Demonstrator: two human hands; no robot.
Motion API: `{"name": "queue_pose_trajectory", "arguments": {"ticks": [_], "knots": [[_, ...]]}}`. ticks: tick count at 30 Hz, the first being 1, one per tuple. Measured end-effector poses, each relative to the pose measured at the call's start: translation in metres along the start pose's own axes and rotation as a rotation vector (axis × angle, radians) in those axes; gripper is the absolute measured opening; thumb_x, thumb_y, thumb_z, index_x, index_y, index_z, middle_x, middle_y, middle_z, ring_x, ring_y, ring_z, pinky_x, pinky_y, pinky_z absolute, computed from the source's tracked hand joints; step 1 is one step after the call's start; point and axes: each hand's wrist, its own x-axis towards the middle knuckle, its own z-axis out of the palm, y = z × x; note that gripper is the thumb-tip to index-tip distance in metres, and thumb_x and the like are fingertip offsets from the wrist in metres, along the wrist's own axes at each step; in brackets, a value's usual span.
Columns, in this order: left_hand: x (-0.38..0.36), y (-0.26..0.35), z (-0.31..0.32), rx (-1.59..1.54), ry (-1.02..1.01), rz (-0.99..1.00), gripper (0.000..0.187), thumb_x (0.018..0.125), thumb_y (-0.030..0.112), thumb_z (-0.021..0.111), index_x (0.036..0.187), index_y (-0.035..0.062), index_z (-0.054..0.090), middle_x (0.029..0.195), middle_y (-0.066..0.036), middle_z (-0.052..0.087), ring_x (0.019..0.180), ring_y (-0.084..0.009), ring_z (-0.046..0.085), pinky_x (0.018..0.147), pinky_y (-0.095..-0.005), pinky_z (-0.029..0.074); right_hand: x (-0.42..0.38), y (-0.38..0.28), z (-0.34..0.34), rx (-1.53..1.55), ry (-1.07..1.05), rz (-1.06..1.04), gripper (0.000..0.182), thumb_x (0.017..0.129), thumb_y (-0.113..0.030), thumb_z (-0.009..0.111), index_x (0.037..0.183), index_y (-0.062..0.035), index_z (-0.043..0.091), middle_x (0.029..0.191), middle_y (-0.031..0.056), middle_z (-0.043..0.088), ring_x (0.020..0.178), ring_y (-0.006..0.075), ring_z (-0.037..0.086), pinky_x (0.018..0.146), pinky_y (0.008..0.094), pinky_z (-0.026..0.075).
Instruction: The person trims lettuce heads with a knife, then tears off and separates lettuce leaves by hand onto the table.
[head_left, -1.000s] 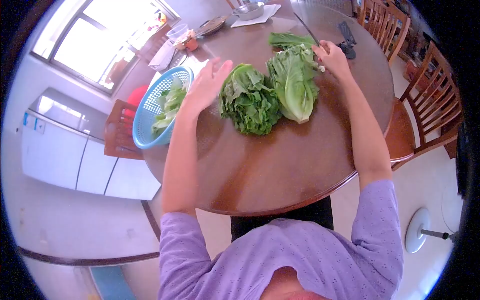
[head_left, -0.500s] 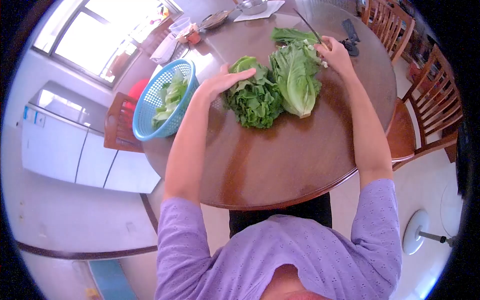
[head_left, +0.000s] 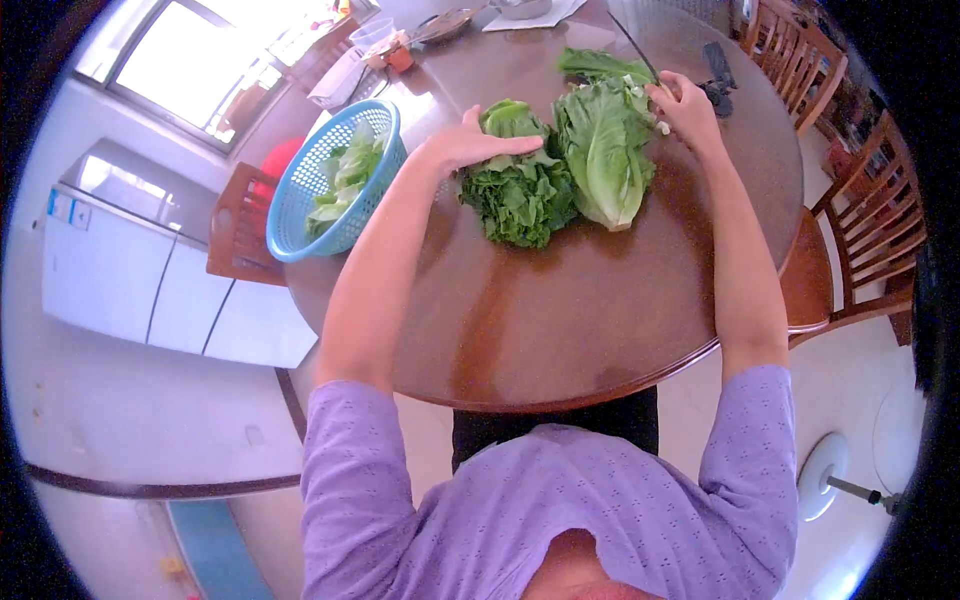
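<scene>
My left hand (head_left: 472, 148) lies over a bunch of dark leafy greens (head_left: 520, 205), its thumb stretched out across the top. Beside that bunch, a pale-ribbed head of romaine lettuce (head_left: 603, 160) rests on the round wooden table (head_left: 570, 310), cut base toward me. My right hand (head_left: 690, 115) is closed around the handle of a knife (head_left: 634, 45), whose dark blade points up and away to the left. Small whitish bits sit between this hand and the lettuce. Behind them lies another green leafy piece (head_left: 600, 65).
A blue plastic basket (head_left: 283, 215) with loose leaves stands at the table's left edge. Dark items (head_left: 718, 75) lie beyond my right hand. Farther back are a metal bowl (head_left: 522, 8) on white paper and a clear container (head_left: 372, 33). Wooden chairs (head_left: 880, 200) flank the table.
The camera view has shifted slightly, so the table things appear a little higher and to the right. Both hands keep their places at the greens and the knife.
</scene>
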Motion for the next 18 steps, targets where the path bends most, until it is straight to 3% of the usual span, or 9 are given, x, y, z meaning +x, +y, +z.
{"name": "queue_pose_trajectory", "arguments": {"ticks": [3, 6, 9, 14, 16, 18], "knots": [[-0.018, 0.002, -0.003, -0.152, 0.039, -0.052, 0.116, 0.061, 0.042, 0.085, 0.144, -0.0041, 0.019, 0.13, -0.024, 0.05, 0.116, -0.0314, 0.054, 0.097, -0.0413, 0.046, 0.002, 0.007, 0.004, 0.012, 0.005, -0.01, 0.065, 0.079, -0.046, 0.068, 0.121, 0.0026, 0.057, 0.087, 0.0166, 0.069, 0.075, 0.0229, 0.069, 0.075, 0.034, 0.052], [-0.04, -0.005, -0.014, -0.513, -0.147, -0.124, 0.105, 0.067, 0.04, 0.081, 0.146, 0.0042, 0.022, 0.135, -0.021, 0.046, 0.114, -0.0334, 0.055, 0.097, -0.0401, 0.046, 0.003, 0.011, 0.006, -0.002, -0.003, 0.01, 0.065, 0.079, -0.046, 0.067, 0.121, 0.0023, 0.057, 0.087, 0.0161, 0.069, 0.077, 0.0227, 0.069, 0.076, 0.0342, 0.052], [-0.033, -0.048, -0.023, -0.862, -0.176, -0.161, 0.08, 0.072, 0.034, 0.078, 0.138, 0.01, 0.04, 0.127, -0.015, 0.054, 0.109, -0.0323, 0.059, 0.093, -0.0448, 0.049, 0.0, 0.003, 0.002, -0.016, -0.007, 0.028, 0.065, 0.079, -0.046, 0.067, 0.122, 0.0018, 0.056, 0.088, 0.0164, 0.069, 0.078, 0.0231, 0.068, 0.076, 0.0346, 0.052], [-0.012, -0.094, -0.048, -1.228, 0.252, -0.087, 0.051, 0.077, 0.03, 0.073, 0.12, 0.0086, 0.059, 0.118, -0.014, 0.06, 0.111, -0.0295, 0.058, 0.092, -0.0465, 0.05, 0.005, 0.008, 0.001, -0.042, 0.001, 0.012, 0.066, 0.078, -0.046, 0.068, 0.123, 0.0014, 0.056, 0.091, 0.0177, 0.069, 0.078, 0.0235, 0.069, 0.077, 0.0348, 0.051], [-0.017, -0.072, -0.059, -1.258, 0.302, 0.007, 0.044, 0.078, 0.029, 0.072, 0.116, 0.0082, 0.062, 0.116, -0.015, 0.06, 0.111, -0.029, 0.058, 0.092, -0.045, 0.05, 0.013, 0.029, 0.008, -0.071, 0.04, -0.05, 0.066, 0.078, -0.045, 0.069, 0.123, 0.0014, 0.056, 0.091, 0.0178, 0.069, 0.077, 0.0231, 0.069, 0.077, 0.0343, 0.052], [-0.024, -0.033, -0.085, -1.114, 0.227, 0.227, 0.04, 0.077, 0.025, 0.074, 0.111, 0.006, 0.063, 0.115, -0.014, 0.06, 0.108, -0.0281, 0.059, 0.09, -0.0426, 0.052, 0.003, 0.013, 0.003, 0.013, 0.003, 0.01, 0.067, 0.078, -0.046, 0.069, 0.124, 0.0019, 0.056, 0.091, 0.0179, 0.069, 0.077, 0.0228, 0.069, 0.076, 0.0336, 0.052]]}}
